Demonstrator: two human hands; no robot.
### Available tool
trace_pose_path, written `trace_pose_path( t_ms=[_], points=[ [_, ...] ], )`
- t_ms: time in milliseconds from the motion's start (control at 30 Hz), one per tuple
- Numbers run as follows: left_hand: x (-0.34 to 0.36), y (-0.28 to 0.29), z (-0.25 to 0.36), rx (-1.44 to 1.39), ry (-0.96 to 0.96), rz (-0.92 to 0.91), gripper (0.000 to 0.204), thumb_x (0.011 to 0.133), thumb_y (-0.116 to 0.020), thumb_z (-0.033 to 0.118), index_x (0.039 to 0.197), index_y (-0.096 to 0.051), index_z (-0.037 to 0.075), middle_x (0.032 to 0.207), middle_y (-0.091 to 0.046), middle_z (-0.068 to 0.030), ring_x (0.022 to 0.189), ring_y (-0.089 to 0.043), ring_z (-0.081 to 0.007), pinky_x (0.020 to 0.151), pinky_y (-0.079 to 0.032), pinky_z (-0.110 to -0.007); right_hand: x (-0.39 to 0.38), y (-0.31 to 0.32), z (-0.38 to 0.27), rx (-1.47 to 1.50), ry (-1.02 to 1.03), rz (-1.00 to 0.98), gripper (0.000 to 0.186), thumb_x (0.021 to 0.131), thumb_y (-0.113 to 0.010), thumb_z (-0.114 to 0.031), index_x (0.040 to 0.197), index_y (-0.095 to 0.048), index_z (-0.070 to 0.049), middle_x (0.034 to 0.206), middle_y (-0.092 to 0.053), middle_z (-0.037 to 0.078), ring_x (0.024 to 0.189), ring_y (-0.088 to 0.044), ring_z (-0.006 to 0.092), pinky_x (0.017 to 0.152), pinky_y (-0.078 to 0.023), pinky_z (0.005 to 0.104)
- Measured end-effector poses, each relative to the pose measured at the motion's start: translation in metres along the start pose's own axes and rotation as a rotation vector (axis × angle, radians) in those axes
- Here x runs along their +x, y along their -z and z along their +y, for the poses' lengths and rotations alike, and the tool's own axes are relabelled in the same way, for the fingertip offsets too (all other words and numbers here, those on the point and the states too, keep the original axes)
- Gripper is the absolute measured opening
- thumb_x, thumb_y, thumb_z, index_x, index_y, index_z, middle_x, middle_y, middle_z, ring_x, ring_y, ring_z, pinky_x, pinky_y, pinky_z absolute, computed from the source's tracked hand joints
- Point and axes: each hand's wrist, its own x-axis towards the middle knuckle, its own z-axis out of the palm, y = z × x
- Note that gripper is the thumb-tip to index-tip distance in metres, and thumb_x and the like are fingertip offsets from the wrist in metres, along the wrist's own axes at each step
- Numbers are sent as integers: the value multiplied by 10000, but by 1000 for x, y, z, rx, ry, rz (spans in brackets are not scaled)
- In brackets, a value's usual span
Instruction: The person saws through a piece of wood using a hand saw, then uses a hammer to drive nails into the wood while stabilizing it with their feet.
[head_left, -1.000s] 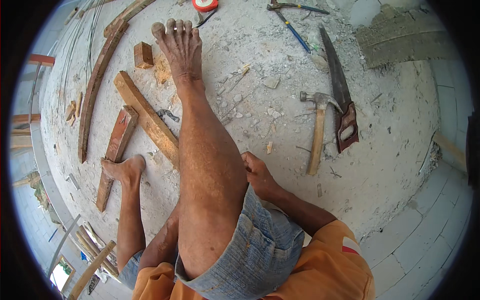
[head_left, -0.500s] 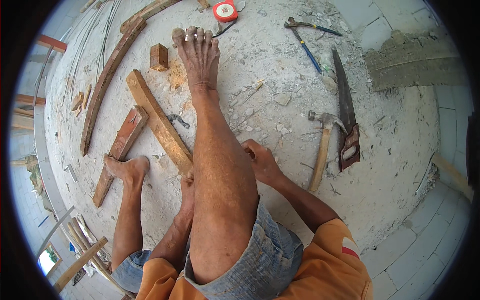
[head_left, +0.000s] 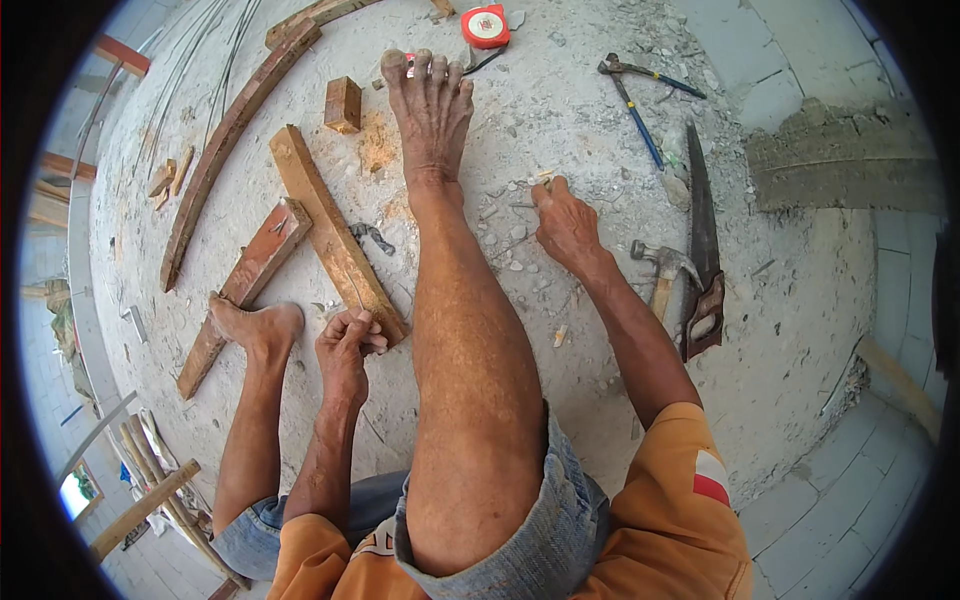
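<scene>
My left hand (head_left: 346,342) is closed in a pinch beside the near end of a wooden batten (head_left: 325,225). A thin, nail-like sliver stands up from its fingertips over the wood. My right hand (head_left: 568,225) reaches down to the gritty floor right of my outstretched leg, its fingers closed together. A small yellowish bit shows at those fingertips, too small to name. Under my left foot (head_left: 258,325) lies a reddish wooden piece (head_left: 262,258) with nails on its far end.
To the right lie a claw hammer (head_left: 664,262), a handsaw (head_left: 700,210) and pincers (head_left: 632,105) with blue and yellow handles. A red tape measure (head_left: 485,27) and a wood block (head_left: 343,105) are near my right foot (head_left: 432,120). A long timber (head_left: 225,150) lies left.
My right hand has moved from beside my knee forward to the floor debris. My left hand has come out from behind the leg, beside the batten's end. The view has shifted slightly.
</scene>
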Motion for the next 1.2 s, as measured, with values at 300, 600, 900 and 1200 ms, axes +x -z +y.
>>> trace_pose_path(
  t_ms=[300,600,900,1200],
  points=[
    [11,20,-1,59,-26,112,163,935,-744,190,945,-705,32,762,-685,-35,602,-638,-115,562,-513,-259,-24,-3,4,81,-41,50,137,891,-576,-10,1027,-588,-18,983,-525,195,781,-644,428,677,-519,530],
    [23,30,-12,322,-148,146,199,971,-702,179,971,-728,-19,798,-646,9,715,-536,-58,656,-437,-223,-69,25,-12,133,-134,345,248,917,-620,-74,1155,-553,-46,1108,-516,191,951,-587,413,815,-471,511],
    [22,29,-15,393,-285,225,280,988,-665,234,1019,-720,-39,845,-650,-6,745,-548,-85,655,-457,-262,147,-21,-156,-366,-123,531,564,1024,-572,-217,1504,-277,-184,1498,-368,199,1425,-326,354,1219,-226,538],
    [26,33,-8,299,-149,199,198,1003,-633,153,973,-663,-40,785,-669,-62,653,-600,-99,596,-504,-267,149,6,-188,549,-343,562,1011,979,-78,-764,1592,-98,40,1654,-137,251,1565,-70,337,1296,24,465]
  ],
)
